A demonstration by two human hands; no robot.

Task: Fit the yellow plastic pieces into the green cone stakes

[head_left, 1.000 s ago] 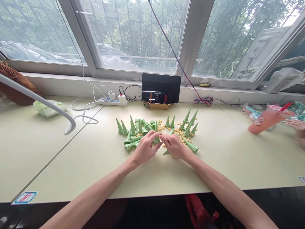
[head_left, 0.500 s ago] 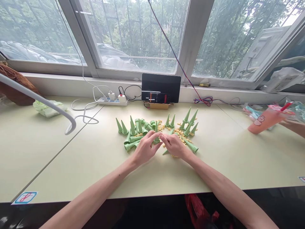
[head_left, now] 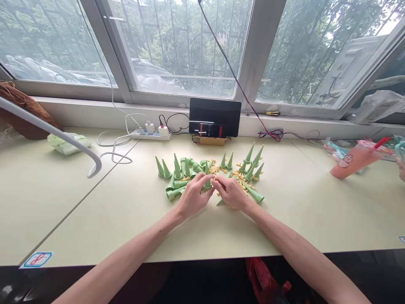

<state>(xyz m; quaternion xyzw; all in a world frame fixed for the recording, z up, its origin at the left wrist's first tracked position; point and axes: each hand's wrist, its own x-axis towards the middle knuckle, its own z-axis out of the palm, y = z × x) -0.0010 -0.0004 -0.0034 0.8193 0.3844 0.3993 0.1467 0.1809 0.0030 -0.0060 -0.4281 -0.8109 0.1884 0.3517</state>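
Observation:
My left hand (head_left: 193,196) curls its thumb and fingers around an upright green plastic spike (head_left: 207,179), which has a pointed tip and a wider base. Right beside it, my right hand (head_left: 232,193) is closed in a pinch, its fingertips meeting those of the left. What the right fingers pinch is too small and covered to make out. Several green spikes (head_left: 177,169) stand or lie in a heap to the left. On the right, more green spikes (head_left: 248,154) stand upright. Small yellow plastic pieces (head_left: 242,179) are scattered around the right hand.
A phone (head_left: 212,130) leans on a dark tablet (head_left: 215,110) at the back. A power strip (head_left: 152,134) with white cables lies left of it. A tilted pink drink cup (head_left: 356,159) is at right, near another person's hand (head_left: 401,169). A white curved bar (head_left: 57,133) crosses the left.
My hands stay together in almost the same place around the green spike. The view shifts slightly. At the far right, the other person's hand has moved away from the cup.

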